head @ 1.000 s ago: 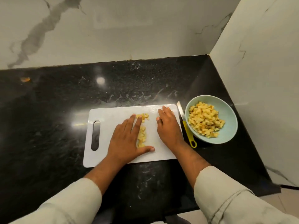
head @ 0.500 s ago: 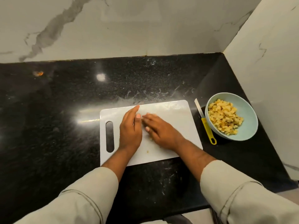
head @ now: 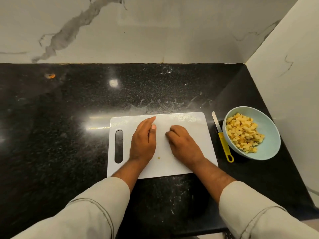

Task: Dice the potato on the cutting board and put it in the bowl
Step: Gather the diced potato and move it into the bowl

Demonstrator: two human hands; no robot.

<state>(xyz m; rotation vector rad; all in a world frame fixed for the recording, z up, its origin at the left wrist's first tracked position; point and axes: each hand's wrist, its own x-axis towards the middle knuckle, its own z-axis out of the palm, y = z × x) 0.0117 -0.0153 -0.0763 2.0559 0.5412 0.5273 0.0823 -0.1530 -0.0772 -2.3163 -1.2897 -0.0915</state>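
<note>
**Nearly done: last dice gathered on the board**

Now both hands sit on the white cutting board (head: 189, 121) at the centre of the frame. The left hand (head: 143, 142) lies with fingers straight and close together, edge-on like a wall, thumb tucked alongside. The right hand (head: 183, 144) has its fingers curled under; it probably cups the last potato pieces, but none show beneath it, so I cannot tell what it holds. One small potato crumb (head: 159, 158) lies bare on the board between the wrists.

Right of the board, a yellow-handled knife (head: 222, 140) rests on the black desk (head: 69, 118), its blade just beside the pale blue bowl (head: 271, 128). The bowl, at the right of the frame, already holds a heap of diced potato (head: 243, 133).

The risk from here, as I judge it, is spillage: a loose handful carried across the gap could drop cubes onto the desk or knife. The stray crumb could also be left behind, and a sleeve swinging right might nudge the knife.
</note>
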